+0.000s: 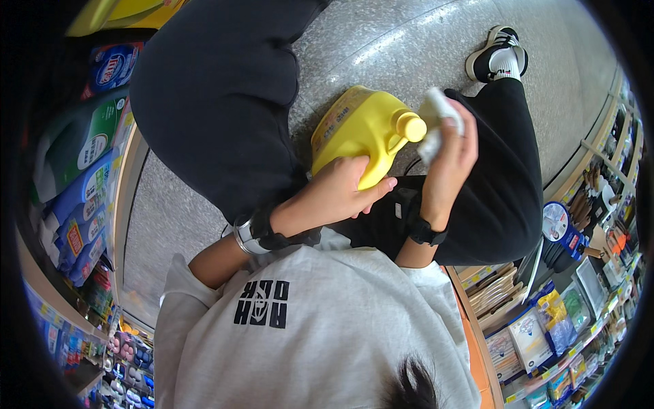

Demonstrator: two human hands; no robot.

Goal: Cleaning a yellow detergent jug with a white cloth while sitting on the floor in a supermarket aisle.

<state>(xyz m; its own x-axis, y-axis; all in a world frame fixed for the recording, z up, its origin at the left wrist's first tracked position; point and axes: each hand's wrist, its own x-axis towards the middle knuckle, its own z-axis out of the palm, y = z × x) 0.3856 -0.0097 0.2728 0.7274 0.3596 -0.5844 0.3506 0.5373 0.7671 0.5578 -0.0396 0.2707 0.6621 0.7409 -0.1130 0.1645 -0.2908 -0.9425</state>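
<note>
A large yellow plastic jug [352,128] with a yellow screw cap and a printed label is tilted between the knees, its cap end towards the right. My left hand [347,189] grips the jug's near side, the thumb on the yellow plastic. Just right of the cap, my right hand [454,138] holds a crumpled white cloth or tissue [434,117], somewhat blurred. Whether the cloth touches the jug cannot be told. Dark bands and a silver bracelet are on the left wrist, and a black band is on the right.
Shelves with detergent packs [87,204] curve along the left. At the right, racks [587,327] hold packaged goods and kitchen utensils [582,214]. Bent legs in black trousers frame the jug above a grey speckled floor [398,51]. Slippers [127,363] hang at the lower left.
</note>
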